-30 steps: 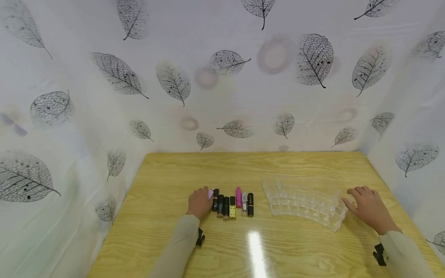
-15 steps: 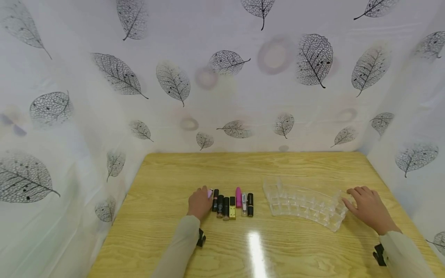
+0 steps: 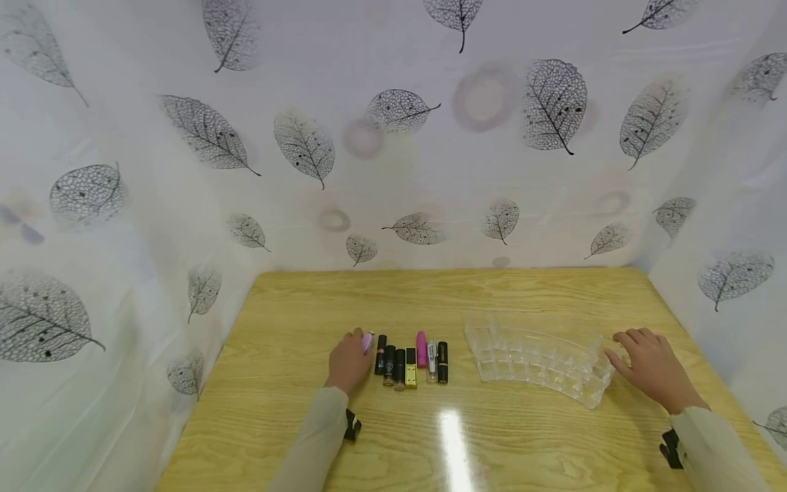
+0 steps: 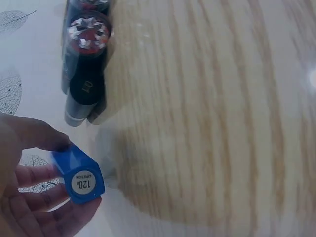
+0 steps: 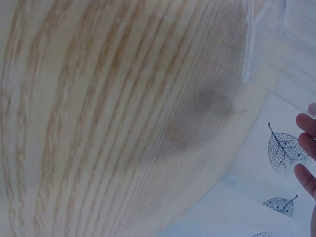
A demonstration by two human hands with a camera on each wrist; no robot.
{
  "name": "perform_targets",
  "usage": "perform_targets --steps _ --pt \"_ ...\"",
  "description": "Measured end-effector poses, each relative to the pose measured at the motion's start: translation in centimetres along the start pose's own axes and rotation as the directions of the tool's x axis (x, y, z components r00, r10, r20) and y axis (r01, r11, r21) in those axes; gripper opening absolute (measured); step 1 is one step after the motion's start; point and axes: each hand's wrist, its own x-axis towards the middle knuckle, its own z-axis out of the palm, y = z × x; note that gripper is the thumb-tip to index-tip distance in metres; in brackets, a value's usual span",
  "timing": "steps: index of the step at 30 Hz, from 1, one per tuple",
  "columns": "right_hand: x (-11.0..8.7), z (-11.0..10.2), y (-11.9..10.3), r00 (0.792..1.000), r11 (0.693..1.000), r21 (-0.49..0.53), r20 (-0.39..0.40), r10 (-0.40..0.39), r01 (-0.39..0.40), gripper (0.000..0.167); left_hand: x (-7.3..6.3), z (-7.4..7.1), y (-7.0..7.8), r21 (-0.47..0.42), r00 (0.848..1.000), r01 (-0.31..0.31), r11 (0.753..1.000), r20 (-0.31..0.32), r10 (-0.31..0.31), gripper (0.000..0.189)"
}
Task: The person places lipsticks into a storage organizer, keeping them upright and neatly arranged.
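We see a wood-grained worktop, glossy enough to throw back a bright streak, and a tray of clear, shiny plastic. The held lipstick tube is smooth plastic with a round paper label; a dark tube nearby ends in glittering, foil-like facets. We read the sleeve as matt cloth and the backdrop, less surely, as smooth plastic.

A lilac lipstick, held tilted, is left of a clear compartmented tray.
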Motion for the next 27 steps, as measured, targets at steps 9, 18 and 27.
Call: perform_targets --steps 9,18,27 --pt "0.2 0.0 0.0 1.0 1.0 0.004 0.001 0.002 -0.002 0.03 -0.1 -0.2 -1.1 -0.213 0.997 0.008 0.977 -0.072 -0.024 0.027" --pt "0.2 0.0 0.0 1.0 1.0 0.008 -0.003 -0.006 0.006 0.03 0.0 -0.3 -1.7 -0.316 0.997 -0.049 0.947 -0.072 0.028 0.027" --pt "0.1 0.1 0.0 1.0 1.0 0.007 -0.017 -0.01 0.01 0.029 -0.1 -0.5 -1.4 -0.491 0.998 -0.043 0.87 0.02 0.061 0.029"
